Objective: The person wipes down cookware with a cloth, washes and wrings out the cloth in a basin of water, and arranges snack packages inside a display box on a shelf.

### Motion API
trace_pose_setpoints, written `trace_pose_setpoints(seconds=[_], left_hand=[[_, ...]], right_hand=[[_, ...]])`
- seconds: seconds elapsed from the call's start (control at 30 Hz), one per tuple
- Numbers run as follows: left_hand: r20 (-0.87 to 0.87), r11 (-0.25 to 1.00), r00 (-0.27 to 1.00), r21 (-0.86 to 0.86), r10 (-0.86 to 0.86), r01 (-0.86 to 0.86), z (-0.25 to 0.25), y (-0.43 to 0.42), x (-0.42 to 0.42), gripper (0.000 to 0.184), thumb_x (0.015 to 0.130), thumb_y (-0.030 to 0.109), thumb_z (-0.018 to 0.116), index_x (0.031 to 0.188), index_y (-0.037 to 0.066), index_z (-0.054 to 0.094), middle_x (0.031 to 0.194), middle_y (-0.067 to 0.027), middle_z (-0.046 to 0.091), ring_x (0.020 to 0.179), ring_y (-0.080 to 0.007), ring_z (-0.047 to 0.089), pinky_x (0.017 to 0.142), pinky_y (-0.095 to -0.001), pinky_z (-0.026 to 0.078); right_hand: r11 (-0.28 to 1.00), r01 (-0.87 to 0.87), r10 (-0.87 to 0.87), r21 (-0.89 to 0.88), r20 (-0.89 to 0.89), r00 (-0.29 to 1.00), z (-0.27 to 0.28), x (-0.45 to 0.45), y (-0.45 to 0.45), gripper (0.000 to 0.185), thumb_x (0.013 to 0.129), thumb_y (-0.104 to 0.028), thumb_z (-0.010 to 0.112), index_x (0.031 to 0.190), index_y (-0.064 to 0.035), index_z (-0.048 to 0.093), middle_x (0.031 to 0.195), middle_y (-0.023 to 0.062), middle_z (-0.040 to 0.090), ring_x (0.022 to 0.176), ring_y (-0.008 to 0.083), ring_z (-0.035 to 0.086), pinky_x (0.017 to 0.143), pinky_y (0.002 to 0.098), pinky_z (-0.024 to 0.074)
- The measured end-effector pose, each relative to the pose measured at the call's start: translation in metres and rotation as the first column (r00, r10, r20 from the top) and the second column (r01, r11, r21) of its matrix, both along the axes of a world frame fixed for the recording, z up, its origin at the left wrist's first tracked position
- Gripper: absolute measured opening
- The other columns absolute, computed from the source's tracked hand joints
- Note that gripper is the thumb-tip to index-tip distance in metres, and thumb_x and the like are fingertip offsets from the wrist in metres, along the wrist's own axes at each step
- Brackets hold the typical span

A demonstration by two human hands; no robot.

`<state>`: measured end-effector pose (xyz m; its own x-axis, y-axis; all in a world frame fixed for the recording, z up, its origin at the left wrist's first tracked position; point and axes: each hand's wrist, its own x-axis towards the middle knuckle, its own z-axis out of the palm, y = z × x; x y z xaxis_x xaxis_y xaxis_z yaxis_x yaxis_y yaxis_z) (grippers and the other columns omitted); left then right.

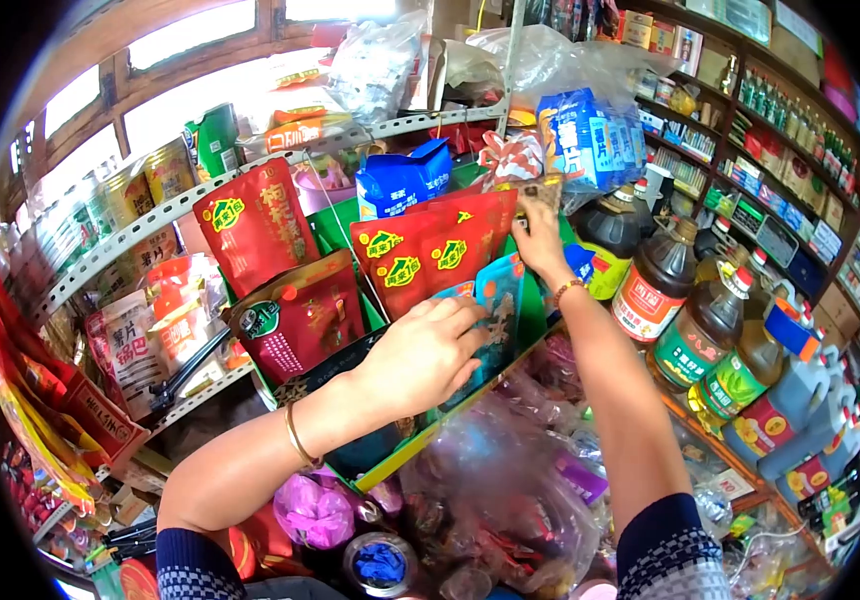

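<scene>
My left hand (425, 350) has its fingers bent together over the front of a teal snack pouch (498, 310); its thumb is hidden. My right hand (540, 238) reaches to the back right corner of a green display box (405, 462). Its fingers are closed on a small brown-gold packet (538, 188). In the box stand bright red pouches (420, 250) with yellow labels, a dark red pouch (305, 320) and a dark packet (375, 440). Behind them rises a blue bag (403, 180).
Large oil and sauce bottles (655, 280) stand close to my right forearm. A perforated metal shelf edge (140, 240) runs along the left, with packets and cans (165, 170). Clear plastic bags (500, 480) and a jar with a blue lid (380, 563) lie below the box.
</scene>
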<state>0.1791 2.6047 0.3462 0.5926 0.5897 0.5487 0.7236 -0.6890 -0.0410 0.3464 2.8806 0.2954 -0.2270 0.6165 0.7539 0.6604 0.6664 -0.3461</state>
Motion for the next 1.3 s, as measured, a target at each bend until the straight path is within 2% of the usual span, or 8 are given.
trace_pose_setpoints(seconds=[0.07,0.17,0.27,0.4,0.7,0.83,1.0,1.3], left_hand=[[-0.027,0.999,0.999,0.026,0.021,-0.021,0.000,0.002,0.000,0.035,0.073,0.013,0.068,0.105,0.001,0.059,0.118,-0.0136,0.053,0.112,-0.0298,0.049,0.095,-0.0395,0.041],[-0.039,0.995,0.997,0.080,0.068,-0.064,0.000,0.006,-0.003,0.041,0.072,0.014,0.068,0.110,0.001,0.057,0.123,-0.0143,0.051,0.117,-0.0298,0.046,0.099,-0.0400,0.038],[-0.058,0.987,0.990,0.101,0.131,-0.125,0.003,0.011,-0.006,0.051,0.072,0.016,0.069,0.118,0.000,0.052,0.127,-0.0164,0.048,0.123,-0.0310,0.043,0.104,-0.0423,0.034],[-0.165,0.946,0.932,0.037,0.324,-0.322,0.008,0.020,-0.009,0.059,0.077,0.024,0.065,0.124,-0.005,0.046,0.132,-0.0204,0.046,0.129,-0.0330,0.038,0.109,-0.0438,0.028],[-0.158,0.989,0.977,0.056,0.146,-0.139,0.019,-0.029,0.027,0.055,0.075,0.019,0.069,0.122,-0.001,0.049,0.133,-0.0187,0.044,0.129,-0.0334,0.037,0.107,-0.0437,0.031],[-0.132,0.994,0.985,0.023,0.113,-0.111,0.017,-0.062,0.048,0.060,0.074,0.017,0.070,0.125,-0.002,0.046,0.135,-0.0200,0.041,0.130,-0.0343,0.035,0.108,-0.0436,0.030],[0.436,0.986,0.890,-0.152,0.135,-0.075,0.004,-0.118,0.096,0.066,0.079,0.011,0.066,0.137,0.000,0.035,0.139,-0.0230,0.038,0.131,-0.0365,0.035,0.109,-0.0409,0.029],[0.679,0.894,0.691,-0.436,0.249,0.107,-0.083,-0.234,0.191,0.063,0.081,0.002,0.062,0.138,0.000,0.035,0.139,-0.0196,0.042,0.129,-0.0302,0.041,0.106,-0.0385,0.032]], right_hand=[[0.980,-0.007,0.012,-0.200,0.019,1.000,-0.009,-0.002,0.002,0.046,0.085,-0.015,0.057,0.129,-0.0071,0.046,0.133,0.0200,0.043,0.125,0.0373,0.038,0.104,0.0418,0.0330],[0.998,-0.056,0.057,0.013,-0.218,0.974,0.011,-0.005,-0.035,0.041,0.084,-0.008,0.057,0.123,0.0002,0.048,0.126,0.0220,0.048,0.117,0.0369,0.047,0.100,0.0396,0.0379],[0.950,-0.219,0.239,0.222,-0.068,0.969,0.019,-0.017,-0.089,0.040,0.082,-0.005,0.057,0.121,0.0003,0.049,0.124,0.0217,0.049,0.117,0.0368,0.046,0.101,0.0401,0.0368],[0.950,-0.307,0.287,0.061,0.223,0.931,0.016,-0.022,-0.147,0.058,0.081,-0.011,0.057,0.136,-0.0045,0.038,0.142,0.0210,0.034,0.131,0.0353,0.034,0.105,0.0477,0.0281],[0.891,-0.454,0.448,-0.029,-0.118,0.886,-0.015,0.032,-0.272,0.066,0.081,-0.009,0.061,0.136,0.0067,0.030,0.137,0.0267,0.036,0.128,0.0400,0.036,0.107,0.0434,0.0291],[0.919,-0.317,0.275,-0.236,-0.193,0.942,-0.035,0.077,-0.344,0.064,0.081,-0.008,0.061,0.137,0.0048,0.032,0.137,0.0257,0.038,0.129,0.0379,0.037,0.107,0.0423,0.0307],[0.864,-0.185,-0.104,-0.469,-0.525,0.845,-0.061,0.157,-0.433,0.059,0.084,-0.007,0.060,0.136,0.0027,0.033,0.134,0.0234,0.043,0.125,0.0348,0.043,0.104,0.0410,0.0349],[0.854,0.259,-0.409,-0.452,-0.274,0.871,-0.024,0.283,-0.588,0.058,0.084,-0.010,0.062,0.134,0.0035,0.036,0.130,0.0240,0.046,0.122,0.0371,0.045,0.101,0.0395,0.0364]])
